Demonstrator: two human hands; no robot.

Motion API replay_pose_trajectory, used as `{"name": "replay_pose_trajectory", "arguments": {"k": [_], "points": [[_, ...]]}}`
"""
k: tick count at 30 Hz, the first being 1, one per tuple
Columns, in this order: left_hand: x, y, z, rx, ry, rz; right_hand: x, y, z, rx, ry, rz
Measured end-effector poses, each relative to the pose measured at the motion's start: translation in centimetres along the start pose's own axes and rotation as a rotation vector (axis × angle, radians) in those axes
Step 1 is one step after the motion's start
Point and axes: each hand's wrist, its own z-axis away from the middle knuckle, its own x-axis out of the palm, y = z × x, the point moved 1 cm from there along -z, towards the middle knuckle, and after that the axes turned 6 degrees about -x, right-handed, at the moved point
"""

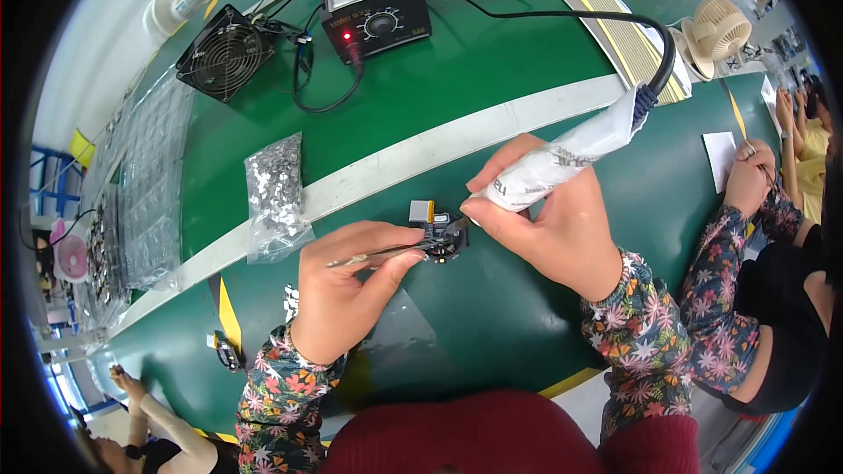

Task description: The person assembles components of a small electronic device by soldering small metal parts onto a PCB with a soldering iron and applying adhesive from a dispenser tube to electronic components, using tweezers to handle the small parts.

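Note:
A small round black electronic assembly [450, 250] lies on the green mat, with a small silver-and-yellow block [421, 211] at its far left edge. My left hand [342, 285] is closed in a pinch on metal tweezers [373, 255], their tips over the left side of the assembly. In my right hand [566, 233] is a soldering iron [571, 158], its handle wrapped in white printed film. The iron's tip points down-left at the assembly's upper right; whether it touches is too small to tell.
Behind stands a black soldering station [378, 22] with a lit red lamp, its cable arching right. A black fan [226, 53], a bag of small metal parts [276, 184] and another black assembly [228, 351] lie leftward. A co-worker's hand [751, 175] is at right, beside a white sheet [718, 158].

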Motion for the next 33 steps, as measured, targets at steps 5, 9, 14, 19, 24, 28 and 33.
{"name": "replay_pose_trajectory", "arguments": {"k": [5,9,14,19,24,28,33], "points": [[0.3,-0.9,-0.2,0.175,0.006,-0.238,0.1,-0.3,0.1,0.02,-0.001,0.003],[0.3,-1.0,-0.2,0.223,0.019,-0.287,0.3,-0.1,0.1,-0.014,0.003,0.028],[0.3,-0.7,-0.2,0.285,0.014,-0.349,0.2,-0.2,0.1,-0.046,-0.007,0.066],[0.2,-0.5,-0.2,0.305,-0.003,-0.386,0.3,-0.2,0.1,-0.006,-0.003,0.017],[0.2,-0.4,-0.2,0.292,-0.03,-0.414,0.4,0.0,0.3,-0.026,0.018,0.033],[0.3,0.1,-0.1,0.325,-0.05,-0.442,0.4,0.2,0.5,-0.07,0.102,-0.02],[0.3,-0.2,-0.3,0.358,-0.051,-0.452,0.2,0.0,0.4,-0.039,0.1,0.007]]}}
